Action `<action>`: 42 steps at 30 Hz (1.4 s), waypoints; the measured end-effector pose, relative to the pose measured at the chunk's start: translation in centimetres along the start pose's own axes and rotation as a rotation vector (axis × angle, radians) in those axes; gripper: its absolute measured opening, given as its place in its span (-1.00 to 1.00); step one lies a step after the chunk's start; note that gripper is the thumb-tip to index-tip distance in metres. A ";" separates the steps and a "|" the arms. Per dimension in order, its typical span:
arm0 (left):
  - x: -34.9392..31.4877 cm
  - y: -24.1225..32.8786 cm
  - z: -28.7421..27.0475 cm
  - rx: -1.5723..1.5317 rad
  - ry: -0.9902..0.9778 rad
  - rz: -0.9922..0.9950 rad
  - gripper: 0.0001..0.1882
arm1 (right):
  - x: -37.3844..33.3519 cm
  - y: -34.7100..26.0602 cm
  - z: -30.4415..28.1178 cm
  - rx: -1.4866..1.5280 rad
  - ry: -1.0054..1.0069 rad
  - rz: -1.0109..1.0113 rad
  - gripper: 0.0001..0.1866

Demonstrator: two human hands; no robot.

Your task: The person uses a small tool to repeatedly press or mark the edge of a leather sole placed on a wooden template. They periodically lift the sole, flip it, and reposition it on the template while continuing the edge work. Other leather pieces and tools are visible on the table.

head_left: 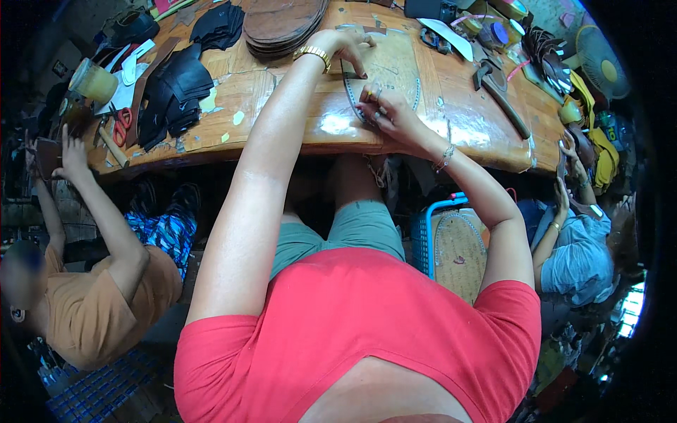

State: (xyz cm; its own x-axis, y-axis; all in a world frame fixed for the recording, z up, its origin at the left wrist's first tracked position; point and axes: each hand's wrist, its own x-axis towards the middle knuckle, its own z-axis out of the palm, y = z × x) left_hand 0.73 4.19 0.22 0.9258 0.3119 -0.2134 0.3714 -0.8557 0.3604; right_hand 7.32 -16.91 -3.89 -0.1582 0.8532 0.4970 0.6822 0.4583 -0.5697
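Note:
My left hand (344,46), with a gold watch on its wrist, rests fingertips-down on the far part of a flat tan pattern piece (392,69) with a curved edge, lying on the wooden table (465,120). My right hand (386,113) is at the piece's near left edge, fingers pinched round a small thin tool (368,93) with a yellowish end that touches the curved edge. What kind of tool it is I cannot make out.
A stack of brown sole-shaped pieces (282,21) and black leather cuts (173,88) lie at the left. A hammer (501,88) and a fan (599,63) are at the right. Co-workers sit at the left (106,296) and the right (575,254). A blue basket (423,243) stands under the table.

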 end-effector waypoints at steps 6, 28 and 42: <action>1.1 -1.3 0.7 0.016 0.013 0.065 0.08 | 0.6 -0.3 -0.2 0.608 0.043 0.459 -0.82; 2.8 -3.8 1.3 -0.107 0.018 0.115 -0.01 | 1.6 1.7 -0.6 0.722 0.049 0.375 -0.82; 1.6 -3.4 0.9 -0.092 0.063 0.147 -0.05 | 3.4 2.6 0.4 0.340 -0.046 0.123 -0.80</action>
State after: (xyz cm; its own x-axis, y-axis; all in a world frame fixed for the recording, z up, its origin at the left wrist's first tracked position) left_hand 0.88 7.24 -2.14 0.9721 0.2137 -0.0962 0.2337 -0.8534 0.4659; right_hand 8.25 -12.74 -3.94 -0.1264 0.9140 0.3856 0.4229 0.4013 -0.8125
